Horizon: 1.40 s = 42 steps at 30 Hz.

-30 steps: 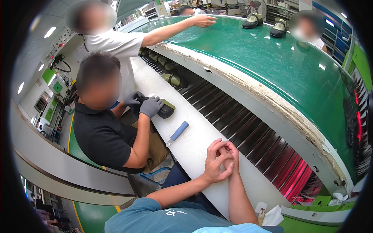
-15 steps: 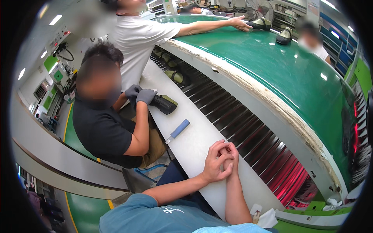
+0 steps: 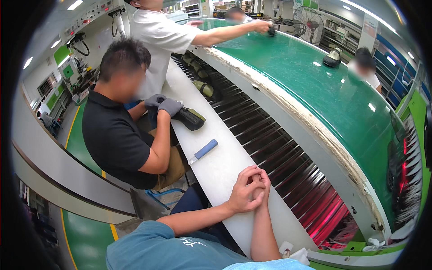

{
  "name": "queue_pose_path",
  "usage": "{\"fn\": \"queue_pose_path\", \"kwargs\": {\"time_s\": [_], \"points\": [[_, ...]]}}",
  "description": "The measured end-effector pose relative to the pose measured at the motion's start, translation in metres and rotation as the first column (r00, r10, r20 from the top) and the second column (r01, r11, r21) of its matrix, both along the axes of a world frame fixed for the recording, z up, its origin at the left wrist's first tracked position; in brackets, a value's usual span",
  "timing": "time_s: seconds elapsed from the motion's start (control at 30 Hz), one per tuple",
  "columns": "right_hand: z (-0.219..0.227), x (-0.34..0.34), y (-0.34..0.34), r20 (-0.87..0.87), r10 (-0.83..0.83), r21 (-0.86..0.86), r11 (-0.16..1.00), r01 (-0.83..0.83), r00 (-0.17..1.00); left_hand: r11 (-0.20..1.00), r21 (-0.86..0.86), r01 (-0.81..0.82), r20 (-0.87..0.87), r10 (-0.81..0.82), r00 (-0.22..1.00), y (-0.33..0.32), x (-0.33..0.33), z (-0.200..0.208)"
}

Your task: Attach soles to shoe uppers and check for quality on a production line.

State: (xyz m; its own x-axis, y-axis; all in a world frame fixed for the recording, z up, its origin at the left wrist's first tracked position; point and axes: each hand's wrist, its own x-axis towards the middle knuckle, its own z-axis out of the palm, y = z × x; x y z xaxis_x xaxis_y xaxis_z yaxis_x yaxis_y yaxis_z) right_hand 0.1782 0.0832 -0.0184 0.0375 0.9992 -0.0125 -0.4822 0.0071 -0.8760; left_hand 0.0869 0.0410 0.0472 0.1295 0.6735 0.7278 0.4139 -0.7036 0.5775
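Observation:
My left hand (image 3: 243, 193) and my right hand (image 3: 264, 182) are clasped together over the white work table (image 3: 227, 168), fingers bent and laced against each other. No object shows between them. Up the table from my hands lies a knife-like tool with a blue handle (image 3: 206, 148), touched by nobody. Beyond it, a seated person in a dark shirt grips a black and olive shoe (image 3: 191, 118) with grey-gloved hands (image 3: 167, 105).
Alongside the table runs a roller conveyor (image 3: 270, 150) carrying several shoes (image 3: 203, 87) at its far end. A green belt (image 3: 297, 76) stands higher, with a shoe (image 3: 332, 57) on it. Bristles (image 3: 408, 180) hang at the right. A standing person in white reaches over the belt.
The view has shifted slightly. My hands stay clasped. The standing person's arm has moved, with a dark shoe now at the hand by the belt's far edge. The seated person's head has turned.

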Motion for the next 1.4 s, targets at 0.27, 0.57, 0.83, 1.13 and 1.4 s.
{"fn": "queue_pose_path", "kwargs": {"time_s": [0.27, 0.57, 0.83, 1.13, 1.4], "points": [[0.026, 0.003, -0.01, 0.058, -0.004, 0.025, 1.0, 0.002, 0.998, 0.999, 0.022, -0.025, -0.029, 0.025, 0.999, 0.0, -0.004, -0.001], [0.037, 0.001, -0.016, 0.092, -0.054, 0.039, 0.998, 0.051, 0.994, 1.0, 0.01, -0.009, -0.021, 0.009, 1.0, 0.0, -0.002, -0.001], [0.004, -0.002, -0.004, -0.09, -0.034, 0.013, 0.999, 0.036, 0.995, 1.0, 0.001, -0.003, 0.013, 0.003, 1.0, 0.0, 0.003, 0.0], [0.002, -0.003, -0.004, -0.08, -0.011, 0.023, 1.0, 0.013, 0.997, 1.0, -0.005, -0.008, 0.006, 0.008, 1.0, 0.0, 0.0, 0.0], [-0.001, 0.001, -0.003, -0.073, 0.003, 0.008, 1.0, -0.003, 0.997, 1.0, -0.003, -0.003, 0.0, 0.003, 1.0, -0.001, 0.003, 0.001]]}}
